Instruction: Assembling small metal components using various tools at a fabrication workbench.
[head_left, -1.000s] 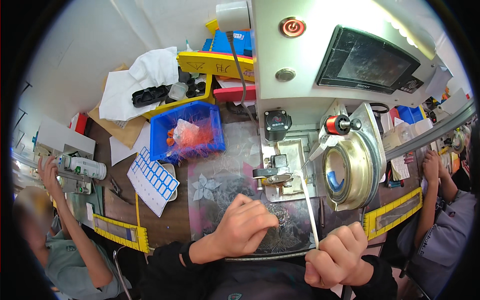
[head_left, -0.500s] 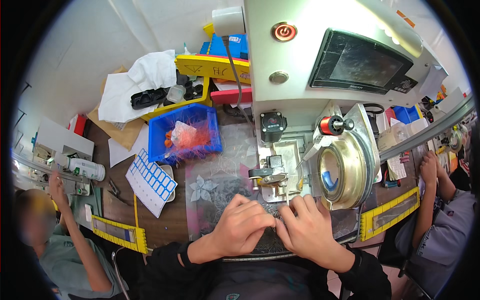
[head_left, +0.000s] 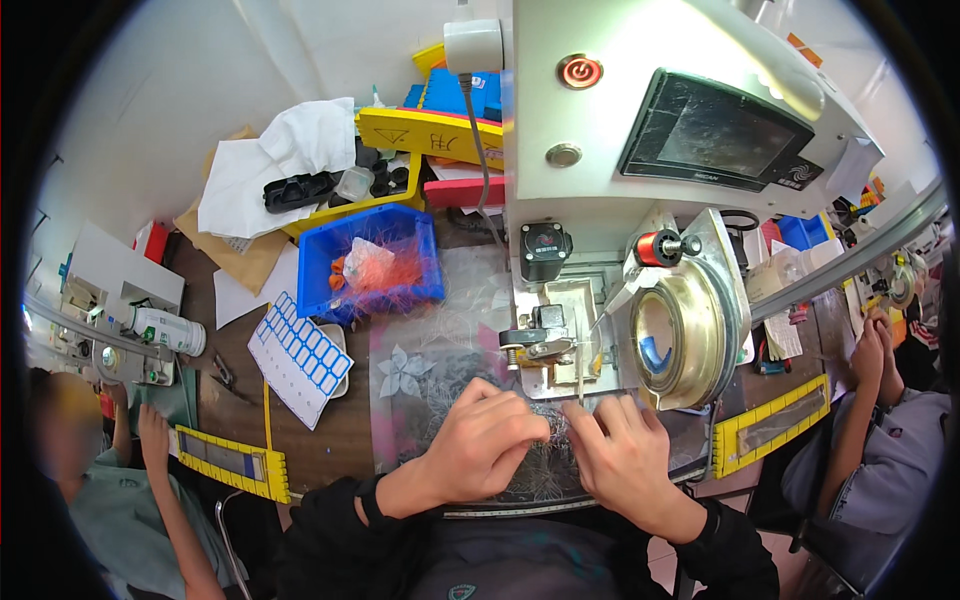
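Both my hands are at the front of a white winding machine, over a clear mat. My left hand is closed, thumb and forefinger pinched together; whatever they grip is too fine to make out. Beside it, my right hand has its fingers bent and pinched close to the tip of a thin pale rod that sticks out from the machine's clamp. What it holds is hidden too. To the right of the rod stands a brass-coloured ring, with a spool of red wire above it.
A blue bin holds a tangle of orange-red wire. Left of the mat lies a white label sheet. A black screen tops the machine. Co-workers sit at left and right; yellow-framed trays project from the table edge.
My hands have drawn slightly apart, and the right fingers have shifted a little down from the rod. The left co-worker's raised hand has come down.
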